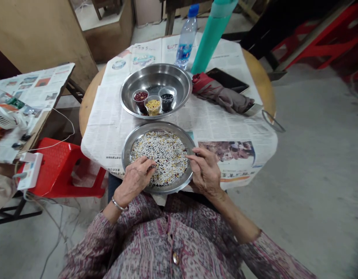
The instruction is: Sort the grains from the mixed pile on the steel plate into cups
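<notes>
A shallow metal plate [128,144] holds mixed grains [164,155], mostly white with yellow, dark red and black ones. My left hand [138,174] is over the plate's near left side, its fingers curled together at the grains; whatever they pinch is hidden. At the right rim is my right hand [206,170], thumb and fingers drawn close over the plate's edge, with anything between them too small to make out. Beyond the plate, a deeper metal basin [126,91] holds three clear cups: one of dark red beans [140,97], one of yellow kernels [153,105], one of black beans [167,97].
Newspaper [100,116] covers the round table. At the back stand a water bottle [186,38] and a green bottle [212,38]. A folded umbrella [222,93] lies right of the basin by a dark flat object [228,80]. A red stool [59,166] carries a power strip [30,170].
</notes>
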Action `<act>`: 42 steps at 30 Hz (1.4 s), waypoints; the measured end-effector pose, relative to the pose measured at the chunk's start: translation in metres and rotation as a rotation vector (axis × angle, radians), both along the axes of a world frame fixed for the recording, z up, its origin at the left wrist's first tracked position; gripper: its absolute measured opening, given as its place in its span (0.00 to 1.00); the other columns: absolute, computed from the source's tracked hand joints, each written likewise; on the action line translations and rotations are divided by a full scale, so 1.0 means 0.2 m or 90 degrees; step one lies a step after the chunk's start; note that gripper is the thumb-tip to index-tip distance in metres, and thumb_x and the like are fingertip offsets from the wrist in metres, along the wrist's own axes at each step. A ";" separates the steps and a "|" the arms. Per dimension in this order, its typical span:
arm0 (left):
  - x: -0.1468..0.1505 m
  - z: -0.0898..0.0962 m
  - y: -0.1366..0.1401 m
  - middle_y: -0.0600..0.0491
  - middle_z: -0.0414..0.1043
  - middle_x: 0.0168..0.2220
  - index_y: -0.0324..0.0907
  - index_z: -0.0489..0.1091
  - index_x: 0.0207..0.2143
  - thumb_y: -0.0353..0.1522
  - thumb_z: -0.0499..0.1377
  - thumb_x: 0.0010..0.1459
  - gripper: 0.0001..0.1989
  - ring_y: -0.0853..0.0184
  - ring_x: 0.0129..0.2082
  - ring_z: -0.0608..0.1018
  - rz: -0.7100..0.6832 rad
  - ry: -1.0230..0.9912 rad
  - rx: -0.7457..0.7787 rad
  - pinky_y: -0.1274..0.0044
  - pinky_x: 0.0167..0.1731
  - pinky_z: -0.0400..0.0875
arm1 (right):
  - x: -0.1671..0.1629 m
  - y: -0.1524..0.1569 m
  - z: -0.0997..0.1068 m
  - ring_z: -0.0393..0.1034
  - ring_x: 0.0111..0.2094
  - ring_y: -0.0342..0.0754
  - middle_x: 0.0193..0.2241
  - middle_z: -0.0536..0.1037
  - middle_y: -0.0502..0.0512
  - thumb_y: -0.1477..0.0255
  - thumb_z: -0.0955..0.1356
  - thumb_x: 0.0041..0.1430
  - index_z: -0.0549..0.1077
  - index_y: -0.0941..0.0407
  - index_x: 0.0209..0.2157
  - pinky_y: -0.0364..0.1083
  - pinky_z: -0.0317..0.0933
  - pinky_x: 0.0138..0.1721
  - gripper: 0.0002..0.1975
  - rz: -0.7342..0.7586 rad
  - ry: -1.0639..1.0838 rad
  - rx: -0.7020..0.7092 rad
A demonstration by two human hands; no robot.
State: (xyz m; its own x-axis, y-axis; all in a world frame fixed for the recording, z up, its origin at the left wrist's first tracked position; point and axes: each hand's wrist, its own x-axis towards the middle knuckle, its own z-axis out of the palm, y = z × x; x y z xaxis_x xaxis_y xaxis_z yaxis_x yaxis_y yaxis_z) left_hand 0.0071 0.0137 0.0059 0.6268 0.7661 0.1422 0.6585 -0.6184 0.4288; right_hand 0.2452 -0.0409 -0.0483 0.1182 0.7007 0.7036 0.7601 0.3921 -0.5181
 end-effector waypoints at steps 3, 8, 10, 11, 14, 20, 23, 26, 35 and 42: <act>0.00 0.00 0.00 0.53 0.73 0.39 0.43 0.70 0.44 0.30 0.58 0.65 0.05 0.67 0.39 0.76 0.003 0.003 -0.001 0.73 0.44 0.74 | 0.00 -0.02 -0.01 0.67 0.54 0.55 0.52 0.70 0.59 0.81 0.64 0.61 0.73 0.50 0.49 0.57 0.64 0.54 0.18 0.008 0.004 -0.003; 0.01 0.02 -0.01 0.53 0.73 0.38 0.43 0.70 0.43 0.30 0.57 0.66 0.05 0.68 0.39 0.76 0.004 0.003 -0.006 0.73 0.44 0.73 | -0.01 -0.03 -0.02 0.67 0.55 0.56 0.52 0.70 0.59 0.81 0.63 0.60 0.72 0.50 0.49 0.59 0.65 0.54 0.19 -0.001 0.023 -0.019; 0.01 0.02 -0.01 0.53 0.73 0.38 0.43 0.70 0.43 0.30 0.56 0.66 0.05 0.68 0.39 0.76 0.004 0.000 -0.006 0.73 0.44 0.73 | -0.01 -0.03 -0.02 0.68 0.53 0.56 0.51 0.71 0.59 0.81 0.63 0.60 0.73 0.50 0.49 0.59 0.65 0.53 0.18 0.001 0.032 -0.037; 0.01 0.02 -0.01 0.53 0.73 0.38 0.43 0.70 0.43 0.30 0.56 0.66 0.05 0.68 0.39 0.76 0.004 -0.001 -0.004 0.73 0.43 0.74 | -0.01 -0.03 -0.02 0.69 0.53 0.56 0.51 0.71 0.60 0.80 0.63 0.60 0.73 0.50 0.49 0.59 0.66 0.53 0.18 0.001 0.037 -0.047; 0.01 0.02 -0.01 0.53 0.73 0.38 0.43 0.70 0.43 0.30 0.56 0.66 0.05 0.68 0.38 0.76 0.005 -0.011 0.005 0.74 0.42 0.74 | -0.01 -0.03 -0.02 0.69 0.53 0.56 0.52 0.71 0.60 0.78 0.64 0.61 0.73 0.50 0.49 0.59 0.66 0.54 0.17 -0.009 0.051 -0.066; 0.01 0.01 -0.01 0.53 0.73 0.37 0.43 0.70 0.42 0.29 0.56 0.66 0.04 0.68 0.38 0.76 0.013 0.008 0.012 0.74 0.42 0.73 | -0.01 -0.04 -0.02 0.70 0.54 0.55 0.51 0.73 0.60 0.77 0.63 0.63 0.74 0.51 0.46 0.57 0.66 0.54 0.14 -0.016 0.059 -0.070; 0.01 0.01 -0.01 0.53 0.73 0.37 0.43 0.70 0.42 0.30 0.56 0.66 0.04 0.68 0.38 0.76 0.014 0.009 0.015 0.75 0.41 0.73 | -0.01 -0.03 -0.03 0.71 0.53 0.54 0.51 0.73 0.59 0.78 0.62 0.63 0.74 0.51 0.45 0.56 0.67 0.54 0.13 -0.013 0.059 -0.070; 0.01 0.02 -0.01 0.53 0.73 0.38 0.43 0.71 0.42 0.34 0.56 0.67 0.06 0.67 0.39 0.76 -0.018 -0.005 0.027 0.74 0.42 0.72 | 0.00 -0.03 -0.02 0.72 0.52 0.53 0.51 0.73 0.60 0.78 0.63 0.63 0.74 0.52 0.44 0.55 0.68 0.53 0.12 -0.004 0.064 -0.068; -0.02 0.03 -0.05 0.50 0.74 0.38 0.42 0.72 0.42 0.43 0.57 0.65 0.14 0.64 0.39 0.76 -0.107 -0.010 0.059 0.71 0.42 0.73 | 0.01 -0.07 -0.01 0.70 0.55 0.57 0.54 0.73 0.62 0.71 0.68 0.61 0.75 0.53 0.43 0.57 0.67 0.54 0.09 0.097 0.055 -0.126; -0.04 0.05 -0.08 0.50 0.74 0.40 0.42 0.71 0.43 0.48 0.59 0.62 0.19 0.63 0.42 0.76 -0.146 0.016 0.058 0.70 0.42 0.73 | 0.04 -0.08 -0.01 0.70 0.54 0.60 0.53 0.74 0.64 0.55 0.73 0.55 0.75 0.53 0.42 0.60 0.67 0.53 0.19 0.168 -0.004 -0.152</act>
